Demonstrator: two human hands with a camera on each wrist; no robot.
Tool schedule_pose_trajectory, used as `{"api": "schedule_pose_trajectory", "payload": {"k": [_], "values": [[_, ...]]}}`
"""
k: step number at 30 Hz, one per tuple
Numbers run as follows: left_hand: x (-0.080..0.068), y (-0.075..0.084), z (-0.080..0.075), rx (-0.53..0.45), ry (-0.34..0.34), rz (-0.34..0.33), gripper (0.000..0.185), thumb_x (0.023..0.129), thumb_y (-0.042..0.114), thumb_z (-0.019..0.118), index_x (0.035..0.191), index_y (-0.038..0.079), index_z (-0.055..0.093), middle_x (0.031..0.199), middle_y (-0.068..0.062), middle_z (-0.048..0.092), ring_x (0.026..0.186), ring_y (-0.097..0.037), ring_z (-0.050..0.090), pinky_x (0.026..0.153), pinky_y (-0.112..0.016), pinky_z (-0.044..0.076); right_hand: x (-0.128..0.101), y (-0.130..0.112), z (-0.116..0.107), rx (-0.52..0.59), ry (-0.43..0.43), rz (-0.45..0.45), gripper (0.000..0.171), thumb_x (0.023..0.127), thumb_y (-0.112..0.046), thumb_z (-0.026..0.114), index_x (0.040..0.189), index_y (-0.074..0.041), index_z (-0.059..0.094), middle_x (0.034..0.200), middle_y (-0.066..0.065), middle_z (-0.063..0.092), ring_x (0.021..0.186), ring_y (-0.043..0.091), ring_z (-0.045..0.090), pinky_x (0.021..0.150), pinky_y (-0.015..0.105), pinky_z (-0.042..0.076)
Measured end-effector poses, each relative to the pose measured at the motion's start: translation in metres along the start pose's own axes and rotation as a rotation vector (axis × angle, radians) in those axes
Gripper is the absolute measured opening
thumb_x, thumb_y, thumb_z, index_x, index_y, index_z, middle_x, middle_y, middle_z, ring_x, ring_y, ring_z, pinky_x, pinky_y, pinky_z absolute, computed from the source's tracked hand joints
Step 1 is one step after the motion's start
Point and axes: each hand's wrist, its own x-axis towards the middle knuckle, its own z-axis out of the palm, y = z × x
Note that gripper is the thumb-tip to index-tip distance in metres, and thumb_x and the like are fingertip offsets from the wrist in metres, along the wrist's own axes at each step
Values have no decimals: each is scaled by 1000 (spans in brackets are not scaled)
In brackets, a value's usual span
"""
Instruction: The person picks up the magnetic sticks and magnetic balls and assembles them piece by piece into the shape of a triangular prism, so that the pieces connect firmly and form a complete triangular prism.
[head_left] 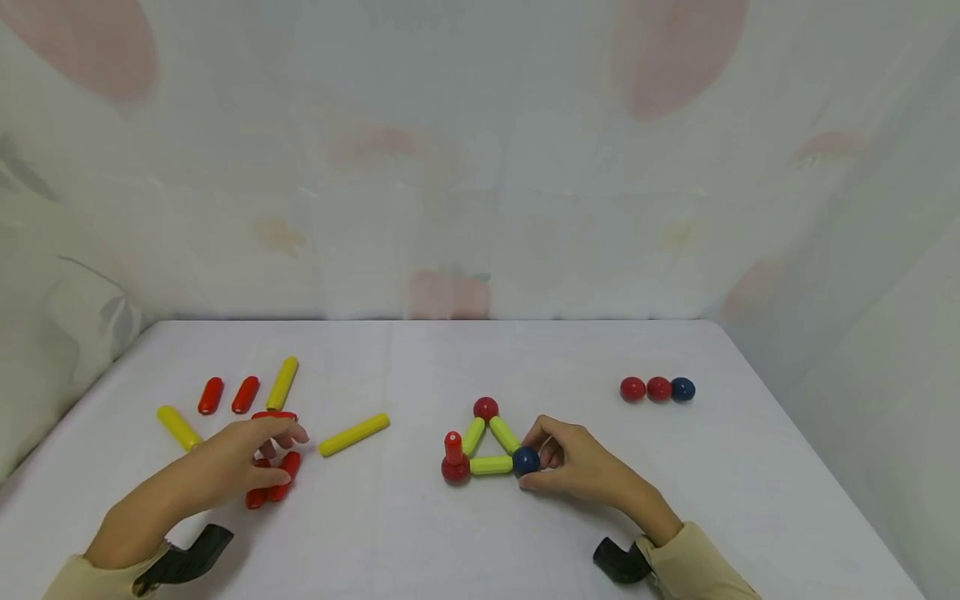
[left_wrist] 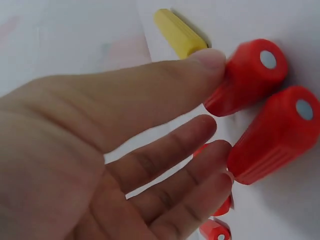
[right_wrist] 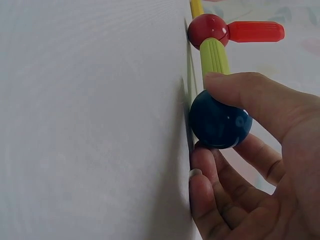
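Note:
A triangle of yellow-green magnetic rods (head_left: 491, 466) lies on the table, with a red ball (head_left: 486, 407) at its far corner, another red ball (head_left: 455, 471) at the left and a blue ball (head_left: 527, 461) at the right. From the left ball a red rod (head_left: 453, 447) stands upright. My right hand (head_left: 581, 462) holds the blue ball between thumb and fingers, plain in the right wrist view. Over several loose red rods, my left hand (head_left: 243, 462) reaches with fingers extended. Its thumb touches one red rod (left_wrist: 245, 75), while its fingertips lie close to a second red rod (left_wrist: 277, 132).
Two red rods (head_left: 212, 396) lie at the far left, near yellow rods (head_left: 282, 383). Another yellow rod (head_left: 354, 435) sits between the left hand and the triangle. At the back right, two red balls (head_left: 633, 389) and a blue ball (head_left: 682, 389) form a row.

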Motion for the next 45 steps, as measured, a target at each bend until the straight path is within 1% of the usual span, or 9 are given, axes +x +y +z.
{"api": "schedule_pose_trajectory", "payload": {"k": [5,8,17,22,26,29,36,40,45], "values": [[3,0,4,44,-10,-24,37,80,19,82,113,14,65,88,2,62,79,-15,53,62,-20,51,-1,0,0,-1,2,-1,37,81,-31,81,108,-15,61,89,-2,61,81,12,56,69,20,48],[5,0,7,69,-6,-9,35,80,21,82,110,14,66,83,3,61,76,-14,53,61,-19,49,-1,0,0,2,2,-4,37,81,-30,82,108,-15,61,89,-2,62,81,12,56,69,20,48],[6,4,6,82,53,48,33,80,14,81,110,15,68,88,4,63,78,-12,54,62,-18,50,0,-1,0,6,-1,7,37,81,-30,82,108,-15,61,89,-2,61,81,13,56,69,20,49],[4,13,4,73,84,75,37,82,15,80,117,11,68,90,5,65,79,-11,55,62,-17,51,0,-1,0,5,-2,10,38,81,-30,82,108,-14,61,90,-1,61,81,13,56,69,20,48],[5,21,3,64,104,117,39,84,17,78,121,10,68,95,4,67,82,-11,56,63,-17,51,0,-1,0,3,-1,17,38,80,-30,82,108,-14,61,90,-2,61,81,13,56,69,20,49],[6,28,4,54,113,161,38,85,16,77,121,10,67,100,4,68,84,-11,57,66,-17,51,1,-1,0,2,1,17,39,80,-29,82,108,-14,61,90,-3,61,81,12,56,69,20,49],[12,41,8,20,107,210,33,86,18,76,118,15,68,103,6,69,87,-9,59,69,-18,51,0,-1,1,15,0,26,38,80,-29,82,108,-14,61,90,-2,61,81,13,56,69,20,49],[15,47,9,16,112,257,32,87,16,75,117,14,68,105,5,70,87,-9,60,71,-18,52,0,-1,1,15,2,28,38,80,-29,82,108,-14,61,89,-2,61,81,13,56,69,20,48],[19,56,12,36,151,289,36,87,13,74,122,12,66,104,6,69,89,-9,59,71,-18,52,0,-1,0,9,3,24,38,80,-29,82,108,-13,61,88,-2,60,81,13,55,69,20,48]]}}
